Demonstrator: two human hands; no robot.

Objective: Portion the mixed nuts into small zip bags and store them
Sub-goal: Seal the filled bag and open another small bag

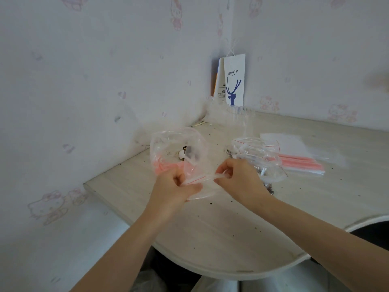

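My left hand (176, 188) and my right hand (237, 178) pinch the two ends of a small clear zip bag (202, 182) with a red line, held just above the table (210, 228). Behind my left hand stands a larger clear bag (179, 148), open at the top, with a few dark and pale nuts at its bottom and a pink strip along its lower left. To the right of my right hand lie small zip bags (259, 152) that hold dark nuts.
A stack of flat zip bags with pink strips (299, 161) lies at the right. A white paper bag with a blue deer (234, 81) leans in the wall corner, clear plastic cups (235, 112) before it. Dark crumbs dot the table.
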